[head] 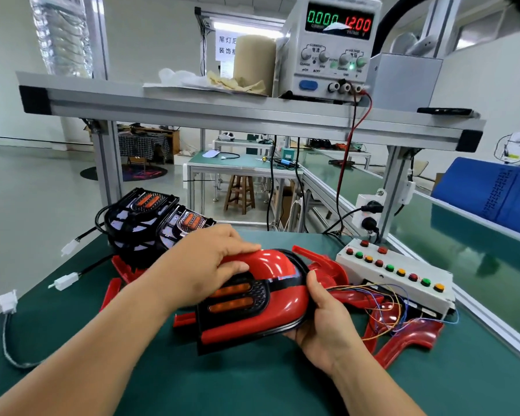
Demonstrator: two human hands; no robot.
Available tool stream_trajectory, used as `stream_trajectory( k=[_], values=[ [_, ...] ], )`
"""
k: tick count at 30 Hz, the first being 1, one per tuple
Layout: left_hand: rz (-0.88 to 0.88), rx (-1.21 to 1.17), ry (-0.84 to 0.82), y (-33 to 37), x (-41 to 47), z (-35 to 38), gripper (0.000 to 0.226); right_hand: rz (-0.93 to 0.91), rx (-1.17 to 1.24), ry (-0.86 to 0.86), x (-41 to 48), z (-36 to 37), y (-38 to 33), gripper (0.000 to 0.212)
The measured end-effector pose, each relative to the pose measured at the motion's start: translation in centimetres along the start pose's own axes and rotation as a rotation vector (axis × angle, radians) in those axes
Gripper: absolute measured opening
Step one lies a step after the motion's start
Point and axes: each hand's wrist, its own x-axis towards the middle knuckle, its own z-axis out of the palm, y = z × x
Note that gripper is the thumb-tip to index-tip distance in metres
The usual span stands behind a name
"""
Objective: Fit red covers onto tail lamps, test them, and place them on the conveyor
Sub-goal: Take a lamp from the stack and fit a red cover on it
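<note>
A black tail lamp [240, 298] with two orange lenses lies tilted above the green mat, and a glossy red cover [285, 298] sits over it. My left hand [210, 265] presses down on the cover's top left, fingers fairly straight. My right hand [324, 322] grips the lamp's right rim, thumb on the edge. Two bare black tail lamps [150, 217] stand at the back left. Loose red covers [409, 340] lie on the right. The green conveyor [475, 253] runs along the right side.
A white test box [397, 271] with coloured buttons sits right of the lamp, thin coloured wires [382, 298] trailing from it. White connectors [68, 279] on black cables lie at the left. A power supply [333, 46] showing 12.00 stands on the overhead shelf. A blue bin [493, 193] stands beyond the conveyor.
</note>
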Motion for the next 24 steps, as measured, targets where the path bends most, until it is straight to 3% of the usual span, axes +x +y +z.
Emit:
stream_trajectory(
  k=[12,24],
  values=[
    [0.025,0.09,0.113,0.0,0.7,3.3,0.036,0.007,0.0,-0.036,0.2,-0.2,0.1,0.063],
    [-0.128,0.103,0.115,0.8,0.0,4.0,0.037,0.014,0.012,-0.077,0.1,-0.1,0.4,0.059]
  ],
)
